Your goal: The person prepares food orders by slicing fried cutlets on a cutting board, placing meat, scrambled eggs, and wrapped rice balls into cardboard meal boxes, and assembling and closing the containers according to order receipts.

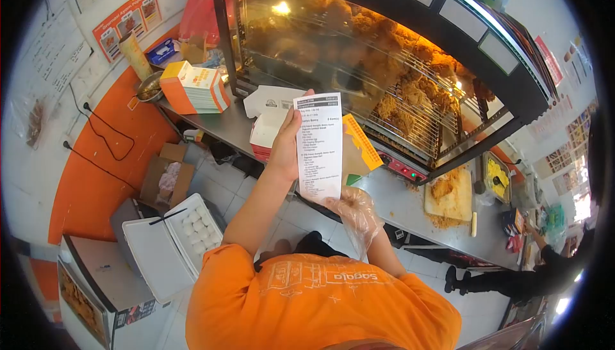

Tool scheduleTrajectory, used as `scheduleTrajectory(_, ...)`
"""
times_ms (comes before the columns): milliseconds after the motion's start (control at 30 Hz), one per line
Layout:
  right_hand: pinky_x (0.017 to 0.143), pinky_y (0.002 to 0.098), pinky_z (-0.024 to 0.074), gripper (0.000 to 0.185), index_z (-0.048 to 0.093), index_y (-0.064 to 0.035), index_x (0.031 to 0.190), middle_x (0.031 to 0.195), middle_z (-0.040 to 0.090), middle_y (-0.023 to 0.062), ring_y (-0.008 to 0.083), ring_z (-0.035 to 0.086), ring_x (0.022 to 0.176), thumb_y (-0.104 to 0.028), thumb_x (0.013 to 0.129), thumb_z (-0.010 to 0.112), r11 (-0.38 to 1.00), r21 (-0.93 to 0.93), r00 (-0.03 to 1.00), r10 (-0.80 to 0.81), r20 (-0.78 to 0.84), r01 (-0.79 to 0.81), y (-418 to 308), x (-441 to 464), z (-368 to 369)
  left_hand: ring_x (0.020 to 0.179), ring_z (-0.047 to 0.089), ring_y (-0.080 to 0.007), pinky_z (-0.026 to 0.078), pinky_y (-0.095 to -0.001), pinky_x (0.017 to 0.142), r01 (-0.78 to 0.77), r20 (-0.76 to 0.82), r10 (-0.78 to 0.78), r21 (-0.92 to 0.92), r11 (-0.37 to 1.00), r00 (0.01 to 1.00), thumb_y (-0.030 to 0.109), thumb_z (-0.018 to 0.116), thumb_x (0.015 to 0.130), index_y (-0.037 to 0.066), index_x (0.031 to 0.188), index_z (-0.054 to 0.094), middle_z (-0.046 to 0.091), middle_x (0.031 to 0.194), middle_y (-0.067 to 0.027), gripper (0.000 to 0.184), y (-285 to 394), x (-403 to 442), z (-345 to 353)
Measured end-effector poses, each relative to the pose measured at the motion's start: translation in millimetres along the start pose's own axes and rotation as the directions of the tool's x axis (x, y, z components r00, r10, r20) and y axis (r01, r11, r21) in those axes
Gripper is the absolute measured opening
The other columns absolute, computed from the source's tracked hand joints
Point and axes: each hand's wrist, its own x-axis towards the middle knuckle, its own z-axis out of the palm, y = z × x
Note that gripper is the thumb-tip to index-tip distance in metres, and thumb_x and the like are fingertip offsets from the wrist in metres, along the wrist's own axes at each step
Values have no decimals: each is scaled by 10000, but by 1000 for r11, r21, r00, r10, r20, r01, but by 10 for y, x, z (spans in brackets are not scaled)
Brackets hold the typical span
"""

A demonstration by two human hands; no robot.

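"What's biggest on your feed?"

"From my seat, a heated cabinet point(378, 62) toward one o'clock, then the table point(398, 212) beneath it."

"And the receipt point(318, 151)?"

"Mid-view, held up, its long axis nearly twelve to six."

"Hands?"

"I see the left hand point(286, 158) at its nine o'clock, fingers gripping that edge; the gloved right hand point(360, 214) at five, pinching the bottom corner. Both touch it; neither is nearer."

White print point(355, 277) marks the orange shirt point(307, 315); clear plastic point(362, 229) covers the right hand point(357, 212).
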Motion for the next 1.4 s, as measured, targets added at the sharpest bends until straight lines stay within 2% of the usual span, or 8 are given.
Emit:
scheduleTrajectory(300, 677, 270, 435, 227, 697, -18, 1042, 802, 609, -23, 89, 498, 735, -192, 908, 640, 1000, -16, 1000, -2, 16, 2, -126, 83, -364, 1147, 563, -441, 535, -492, 921, -107, -24, 110, 100, 989, 994, 345, 347, 1042, 222, 1486, 283, 490, 1370, -171, 465, -74, 386, 168)
scheduleTrajectory(467, 646, 261, 417, 223, 687, -17, 1054, 798, 594, -42, 78, 480, 719, -190, 932, 618, 1000, 19, 997, -6, 70, 5, -238, 125, -594, 1198, 526, -401, 480, -539, 963, 107, 5, -107, 3, 994, 994, 392, 397, 1014, 106, 1455, 333, 479, 1381, -202, 529, -145, 535, 319)
scheduleTrajectory(800, 678, 265, 440, 159, 672, -24, 996, 819, 603, -17, 79, 508, 737, -145, 947, 582, 978, -159, 954, -169, -246, 132, -176, 438, -770, 1191, 538, -348, 455, -501, 1000, 176, 45, -179, 65, 982, 983, 375, 409, 1015, 32, 1415, 383, 503, 1369, -198, 528, -83, 1220, 27)
scheduleTrajectory(933, 667, 258, 438, 174, 647, -31, 1053, 853, 596, -20, 75, 497, 728, -138, 970, 540, 959, -198, 866, -268, -421, 200, -275, 743, -629, 1168, 562, -246, 452, -373, 969, -157, -65, 216, 492, 856, 974, 362, 454, 1009, 36, 1345, 477, 564, 1296, -133, 468, 114, 1466, -219)
scheduleTrajectory(1000, 708, 383, 474, 280, 619, -56, 1172, 898, 672, 162, 306, 633, 793, -183, 960, 487, 931, -331, 818, -309, -485, 156, -333, 863, -567, 1220, 516, -235, 421, -355, 984, -420, 120, 517, 747, 516, 848, 325, 457, 1003, 37, 1338, 480, 537, 1325, -122, 442, 389, 1624, -492)
scheduleTrajectory(1067, 681, 380, 467, 259, 624, -51, 1139, 855, 653, 147, 287, 618, 748, -185, 964, 486, 928, -361, 805, -286, -521, 96, -382, 969, -546, 1313, 417, -254, 333, -398, 1072, -347, 174, 732, 934, 90, 658, 264, 503, 982, 26, 1372, 427, 453, 1405, -151, 463, 729, 1764, -949)
scheduleTrajectory(1200, 631, 335, 452, 231, 628, -42, 1080, 764, 606, 86, 194, 573, 670, -187, 976, 481, 919, -379, 721, -335, -607, 108, -417, 1153, -432, 1374, 289, -320, 177, -424, 1158, -38, 85, 840, 996, -77, 536, 148, 584, 924, -13, 1468, 238, 278, 1491, -192, 665, 1255, 1944, -1711)
scheduleTrajectory(1400, 641, 249, 426, 197, 613, -28, 1119, 838, 577, -18, 65, 502, 720, -120, 988, 498, 960, -30, 549, -186, -815, 280, -329, 1250, -155, 1459, 128, -330, 122, -435, 1178, 36, -190, 715, 974, 226, 673, 393, 502, 965, -33, 1511, 104, 120, 1569, -226, 799, 1324, 2152, -2130)
